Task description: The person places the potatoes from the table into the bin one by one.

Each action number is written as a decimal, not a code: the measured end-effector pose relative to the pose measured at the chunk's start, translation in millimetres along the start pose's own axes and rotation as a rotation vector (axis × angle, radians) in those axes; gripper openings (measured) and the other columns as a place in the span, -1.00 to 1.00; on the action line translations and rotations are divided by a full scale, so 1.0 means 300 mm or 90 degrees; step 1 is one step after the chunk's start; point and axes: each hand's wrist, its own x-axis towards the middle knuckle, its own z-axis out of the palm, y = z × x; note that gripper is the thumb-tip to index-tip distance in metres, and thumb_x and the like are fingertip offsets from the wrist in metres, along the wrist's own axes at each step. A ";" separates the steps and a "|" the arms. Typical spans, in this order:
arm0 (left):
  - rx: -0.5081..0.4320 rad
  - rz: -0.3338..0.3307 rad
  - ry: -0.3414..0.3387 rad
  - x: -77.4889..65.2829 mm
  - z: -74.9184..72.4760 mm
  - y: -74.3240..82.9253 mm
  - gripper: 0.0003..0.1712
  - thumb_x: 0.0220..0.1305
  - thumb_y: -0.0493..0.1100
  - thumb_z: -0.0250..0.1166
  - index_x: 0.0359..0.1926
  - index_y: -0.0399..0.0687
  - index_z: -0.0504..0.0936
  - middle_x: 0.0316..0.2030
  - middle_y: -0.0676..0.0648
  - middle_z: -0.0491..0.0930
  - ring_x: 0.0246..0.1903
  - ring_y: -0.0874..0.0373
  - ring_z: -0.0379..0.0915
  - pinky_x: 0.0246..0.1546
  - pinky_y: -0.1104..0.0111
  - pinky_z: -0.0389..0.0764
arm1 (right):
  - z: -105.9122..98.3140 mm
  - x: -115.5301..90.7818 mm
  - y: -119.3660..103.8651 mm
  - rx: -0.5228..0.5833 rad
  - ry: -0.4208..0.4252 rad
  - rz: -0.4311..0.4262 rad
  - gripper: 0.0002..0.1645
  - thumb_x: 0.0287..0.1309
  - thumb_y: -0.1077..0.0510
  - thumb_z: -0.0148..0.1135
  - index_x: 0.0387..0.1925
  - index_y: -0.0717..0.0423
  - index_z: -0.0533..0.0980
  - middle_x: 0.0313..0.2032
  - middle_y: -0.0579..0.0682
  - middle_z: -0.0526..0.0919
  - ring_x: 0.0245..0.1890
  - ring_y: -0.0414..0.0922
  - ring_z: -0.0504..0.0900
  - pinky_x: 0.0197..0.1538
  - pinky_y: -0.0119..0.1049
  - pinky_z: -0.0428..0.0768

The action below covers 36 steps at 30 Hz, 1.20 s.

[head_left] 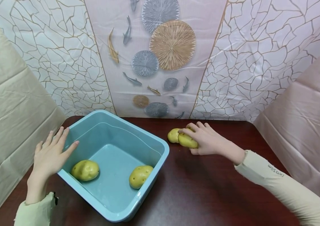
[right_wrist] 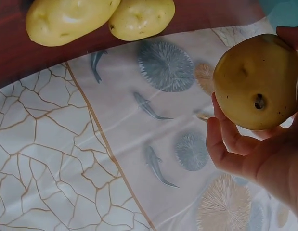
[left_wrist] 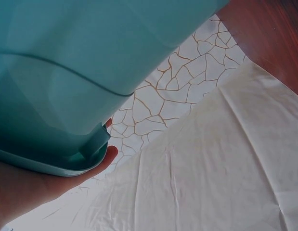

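Note:
A blue plastic basin (head_left: 131, 124) stands left of centre, with one potato (head_left: 85, 170) inside by its left wall and another potato (head_left: 141, 176) by its right wall. My left hand (head_left: 49, 153) rests on the basin's left rim, fingers extended; the left wrist view shows the hand (left_wrist: 38, 192) against that rim. Right of the basin, my right hand (head_left: 209, 140) grips a potato (head_left: 188, 140) between thumb and curled fingers. In the right wrist view this held potato (right_wrist: 254, 79) has a dark spot. Two more potatoes lie on the table there, a larger one (right_wrist: 67, 19) and a smaller one (right_wrist: 141, 19).
A dark red-brown table (head_left: 205, 188) lies beneath everything. Patterned cloth (head_left: 233, 78) hangs along its back edge, and plain pale cloths stand at the left (head_left: 13, 103) and right (head_left: 306, 119) sides.

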 end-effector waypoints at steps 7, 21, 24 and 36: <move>0.002 -0.002 -0.002 0.000 -0.001 0.003 -0.14 0.27 0.32 -0.28 0.38 -0.12 -0.19 0.35 -0.33 -0.20 0.33 -0.32 -0.42 0.10 -0.29 -0.24 | -0.022 -0.002 -0.007 0.002 0.012 -0.016 -0.23 -0.37 -0.07 0.31 0.06 -0.17 0.34 -0.15 -0.10 0.44 -0.31 -0.08 0.33 -0.33 -0.22 0.30; 0.002 -0.004 -0.004 0.000 0.000 0.004 -0.15 0.28 0.31 -0.28 0.38 -0.13 -0.20 0.35 -0.33 -0.21 0.33 -0.32 -0.43 0.10 -0.29 -0.25 | -0.058 0.002 -0.035 -0.001 0.054 -0.067 -0.20 -0.38 -0.07 0.34 0.07 -0.16 0.31 -0.14 -0.08 0.42 -0.33 -0.09 0.31 -0.39 -0.28 0.24; 0.002 -0.005 -0.003 -0.001 0.001 0.004 -0.14 0.27 0.32 -0.30 0.38 -0.14 -0.20 0.35 -0.33 -0.20 0.33 -0.32 -0.42 0.10 -0.29 -0.25 | -0.066 0.002 -0.044 -0.002 0.060 -0.076 -0.19 -0.39 -0.06 0.34 0.06 -0.15 0.31 -0.13 -0.09 0.42 -0.33 -0.10 0.31 -0.38 -0.30 0.23; -0.001 -0.003 -0.003 0.000 -0.001 0.004 -0.14 0.27 0.32 -0.29 0.38 -0.12 -0.21 0.35 -0.33 -0.20 0.33 -0.32 -0.43 0.10 -0.29 -0.25 | -0.124 0.012 -0.074 0.011 0.083 -0.081 -0.23 -0.37 -0.07 0.32 0.05 -0.24 0.32 -0.10 -0.12 0.42 -0.23 -0.09 0.35 -0.28 -0.21 0.32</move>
